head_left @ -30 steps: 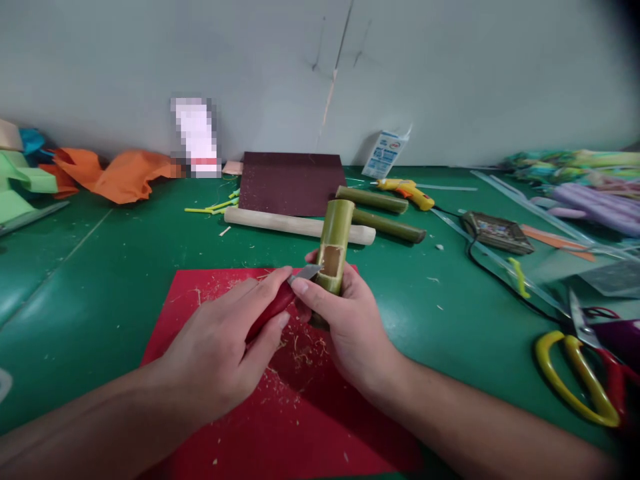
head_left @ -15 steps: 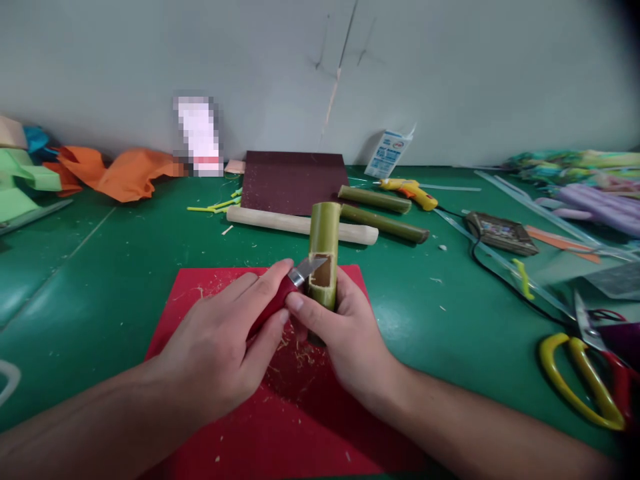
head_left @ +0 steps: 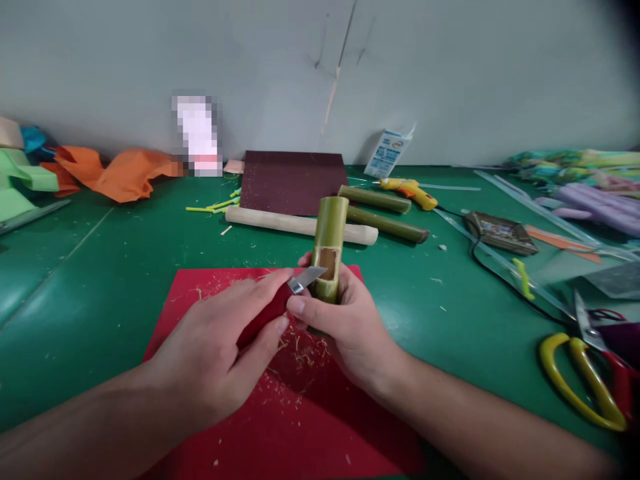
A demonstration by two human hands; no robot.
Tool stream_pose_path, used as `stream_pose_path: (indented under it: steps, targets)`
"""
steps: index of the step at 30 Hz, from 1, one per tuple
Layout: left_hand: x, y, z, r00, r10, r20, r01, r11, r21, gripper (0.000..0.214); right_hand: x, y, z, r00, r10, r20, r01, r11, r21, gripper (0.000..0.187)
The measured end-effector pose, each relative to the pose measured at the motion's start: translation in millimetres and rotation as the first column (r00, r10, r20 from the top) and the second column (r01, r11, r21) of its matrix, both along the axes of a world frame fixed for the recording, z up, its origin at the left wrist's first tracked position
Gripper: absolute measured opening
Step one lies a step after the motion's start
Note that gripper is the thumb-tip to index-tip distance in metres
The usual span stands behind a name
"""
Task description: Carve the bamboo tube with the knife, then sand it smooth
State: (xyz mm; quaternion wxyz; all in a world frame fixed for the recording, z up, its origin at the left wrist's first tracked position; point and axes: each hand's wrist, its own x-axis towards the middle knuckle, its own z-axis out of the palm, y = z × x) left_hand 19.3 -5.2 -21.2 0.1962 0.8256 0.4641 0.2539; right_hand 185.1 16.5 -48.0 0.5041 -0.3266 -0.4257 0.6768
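Observation:
My left hand (head_left: 220, 333) is closed around the red handle of a carving knife (head_left: 264, 320). The short steel blade reaches the left edge of a rectangular opening cut in a green bamboo tube (head_left: 331, 220). My right hand (head_left: 357, 327) grips the lower end of that tube, which stands nearly upright and leans slightly to the right. Its thumb lies beside the knife's metal collar; most of its other fingers are hidden behind the bamboo. Beneath both hands lies a red board (head_left: 300, 427) sprinkled with thin bamboo shavings (head_left: 303, 357).
Behind the tube lie a pale wooden stick (head_left: 270, 220), two bamboo pieces (head_left: 380, 199) and a dark maroon sheet (head_left: 293, 180). A yellow glue gun (head_left: 417, 193) with a black cord is further right. Yellow-handled scissors (head_left: 583, 380) rest at the near right. Orange cloth-like material (head_left: 135, 175) is at the left.
The bamboo tube has shifted slightly right and up and tilted rightward. The knife blade now sits lower across the opening, its tip nearer the opening's left side. Both hands keep their grip.

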Motion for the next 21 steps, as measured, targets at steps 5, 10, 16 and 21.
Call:
stream_pose_path:
  steps: [5, 10, 16, 21]
  targets:
    - [-3.1, -3.4, 1.8, 0.998, 0.006, 0.061, 0.001, 0.994, -0.111, 0.043, 4.3, 4.0, 2.8, 0.995, -0.004, 0.1, -0.005, 0.996, 0.085, 0.05]
    - [-5.9, -7.6, -3.2, 0.998, 0.048, 0.048, -0.045, 0.997, -0.065, 0.042, 6.0, 3.7, 2.2, 0.979, -0.075, 0.191, 0.032, 0.975, 0.218, 0.049]
    - [-6.2, -7.9, -4.2, 0.997, 0.041, 0.06, -0.038, 0.998, -0.056, 0.042, 3.9, 1.2, -0.4, 0.966, -0.128, 0.223, 0.066, 0.961, 0.267, 0.048]
    - [-4.9, -8.8, -3.3, 0.997, 0.06, 0.042, -0.058, 0.997, -0.059, 0.043, 1.5, 0.0, 3.5, 0.979, -0.093, 0.182, 0.061, 0.983, 0.173, 0.046]
